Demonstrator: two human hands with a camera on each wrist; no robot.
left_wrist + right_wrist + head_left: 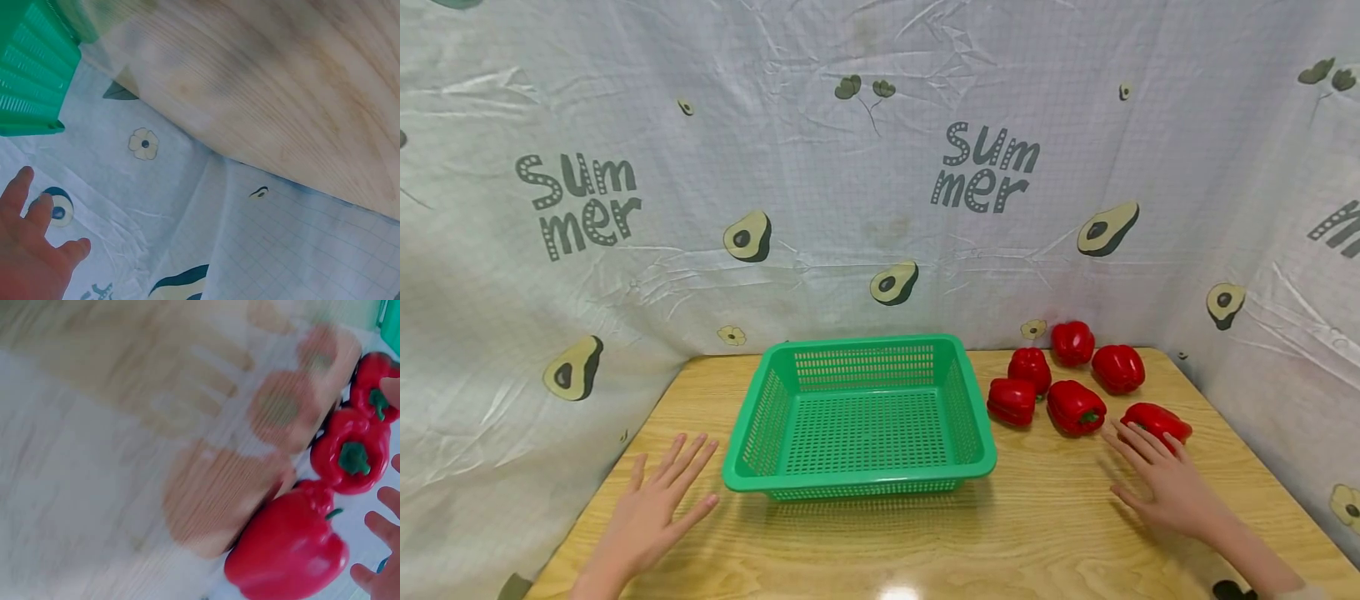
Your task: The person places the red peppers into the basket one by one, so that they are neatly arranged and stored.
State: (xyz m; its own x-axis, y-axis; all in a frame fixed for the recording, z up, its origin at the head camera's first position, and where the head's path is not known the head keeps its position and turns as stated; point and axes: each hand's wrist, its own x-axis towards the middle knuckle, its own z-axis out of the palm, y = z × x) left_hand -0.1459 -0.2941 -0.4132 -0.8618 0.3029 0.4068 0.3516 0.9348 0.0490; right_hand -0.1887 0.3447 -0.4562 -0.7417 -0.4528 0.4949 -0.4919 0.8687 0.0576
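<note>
left hand (647, 511) and right hand (1176, 496) well apart, fingers spread | left — near-left of the green rectangular latticed plastic basket (861, 480) | right — by the nearest of six glossy red bell peppers (1161, 417), touching or not I can't tell | other five beyond it, right of the basket, on the pale wooden desk (1037, 533)
</note>
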